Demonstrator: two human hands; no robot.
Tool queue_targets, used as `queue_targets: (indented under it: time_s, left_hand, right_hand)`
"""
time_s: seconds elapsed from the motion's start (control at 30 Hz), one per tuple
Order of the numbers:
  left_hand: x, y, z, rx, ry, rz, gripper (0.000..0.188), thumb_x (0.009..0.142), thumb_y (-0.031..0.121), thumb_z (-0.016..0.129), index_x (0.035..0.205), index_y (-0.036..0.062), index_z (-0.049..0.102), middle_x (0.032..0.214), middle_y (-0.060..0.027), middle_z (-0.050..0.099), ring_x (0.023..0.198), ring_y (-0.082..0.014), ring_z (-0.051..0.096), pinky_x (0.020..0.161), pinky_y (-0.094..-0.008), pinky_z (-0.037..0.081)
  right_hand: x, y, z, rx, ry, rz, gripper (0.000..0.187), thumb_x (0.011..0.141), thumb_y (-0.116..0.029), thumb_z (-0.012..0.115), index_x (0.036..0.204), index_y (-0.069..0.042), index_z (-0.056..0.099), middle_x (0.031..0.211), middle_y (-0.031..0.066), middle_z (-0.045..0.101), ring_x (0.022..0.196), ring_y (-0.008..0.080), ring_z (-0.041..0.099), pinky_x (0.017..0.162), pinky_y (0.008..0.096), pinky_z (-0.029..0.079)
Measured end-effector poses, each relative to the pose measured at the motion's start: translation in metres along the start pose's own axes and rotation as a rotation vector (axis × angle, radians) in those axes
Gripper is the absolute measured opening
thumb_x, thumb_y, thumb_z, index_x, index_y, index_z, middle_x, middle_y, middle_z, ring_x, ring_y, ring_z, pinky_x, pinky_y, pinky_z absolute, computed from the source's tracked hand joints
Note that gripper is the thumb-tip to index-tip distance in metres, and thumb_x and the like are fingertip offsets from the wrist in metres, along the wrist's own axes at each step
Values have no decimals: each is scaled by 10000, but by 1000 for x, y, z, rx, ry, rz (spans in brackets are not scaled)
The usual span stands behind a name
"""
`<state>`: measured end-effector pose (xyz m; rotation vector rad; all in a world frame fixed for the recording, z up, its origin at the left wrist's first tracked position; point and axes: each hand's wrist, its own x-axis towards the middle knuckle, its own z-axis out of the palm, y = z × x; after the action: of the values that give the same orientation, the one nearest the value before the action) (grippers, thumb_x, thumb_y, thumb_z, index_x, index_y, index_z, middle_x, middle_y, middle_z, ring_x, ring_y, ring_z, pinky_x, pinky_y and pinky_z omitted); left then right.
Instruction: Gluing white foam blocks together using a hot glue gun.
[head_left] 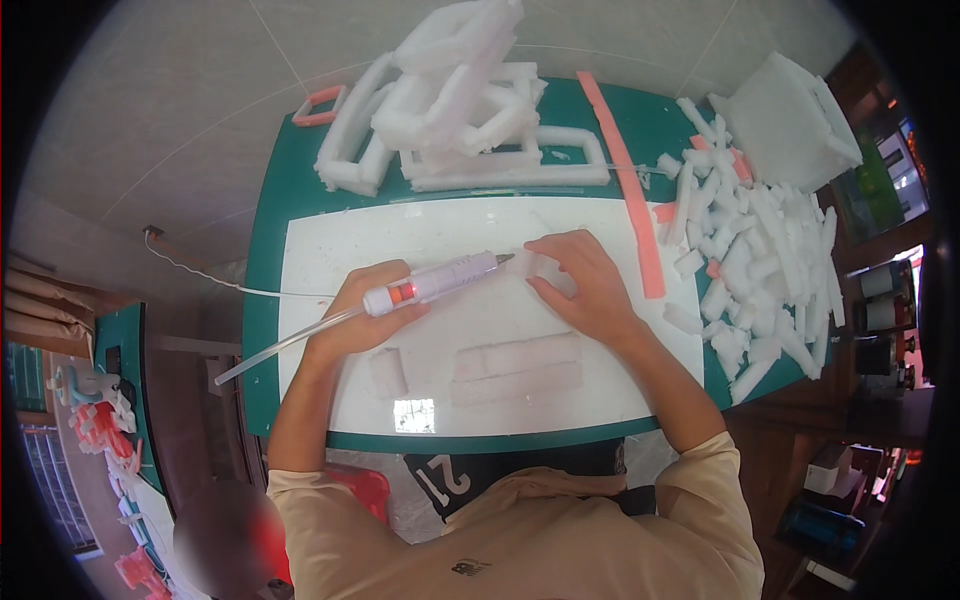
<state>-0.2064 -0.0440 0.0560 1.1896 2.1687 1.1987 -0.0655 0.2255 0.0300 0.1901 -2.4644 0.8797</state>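
My left hand (352, 312) is closed around a pale lilac hot glue gun (445, 279). A long clear glue stick (290, 347) sticks out of the gun's back end, and its nozzle points right toward my other hand. With thumb and fingers, my right hand (592, 285) pinches a small whitish foam piece (541, 267), just beyond the nozzle tip. Below the hands, two pale foam strips (517, 366) lie side by side on the glossy white board (620, 395). A shorter foam piece (390, 372) lies to their left.
White foam frames (455, 110) are stacked at the back of the green table (268, 270). A long pink strip (622, 170) lies right of the board. Beyond it are a heap of foam offcuts (760, 250) and a large foam block (790, 120). A white cord (235, 286) runs in from the left.
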Motion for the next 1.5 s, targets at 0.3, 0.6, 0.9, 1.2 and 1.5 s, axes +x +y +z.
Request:
queue_targets:
  time_s: [0.3,0.6,0.9,1.2,1.5]
  left_hand:
    - [0,2,-1,57,-19,65,214,778,136,735,882,-4,611,811,-143,603,727,-299,598,675,-369,464]
    - [0,-2,1,26,3,79,300,769,96,729,1040,-9,659,976,-158,682,871,-295,666,804,-354,511]
    - [0,-6,-5,21,149,66,325,778,89,720,1079,-12,652,992,-165,688,896,-280,674,824,-341,512]
    - [4,-1,-2,169,141,34,261,823,171,718,1021,8,669,982,-163,682,881,-333,645,809,-382,505]
    - [4,2,-1,185,166,39,228,856,202,692,997,24,683,967,-145,695,869,-324,646,805,-386,501]
  right_hand:
    - [-1,0,1,-3,-23,14,361,784,-49,743,1130,-94,650,1103,72,649,993,229,585,709,284,517]
    - [-3,0,-2,19,-28,44,373,790,-23,713,1151,-90,650,1114,78,633,996,219,584,729,274,512]
    - [7,-17,-63,315,-251,257,435,782,18,623,1205,-81,651,1070,47,551,1030,160,544,799,231,469]
    - [-45,-48,-94,203,-352,383,426,773,24,647,1194,-39,626,1158,86,644,1011,176,594,795,267,506]
    - [-59,-59,-81,33,-313,336,394,785,-37,695,1174,-62,636,1093,108,656,877,215,623,779,296,515]
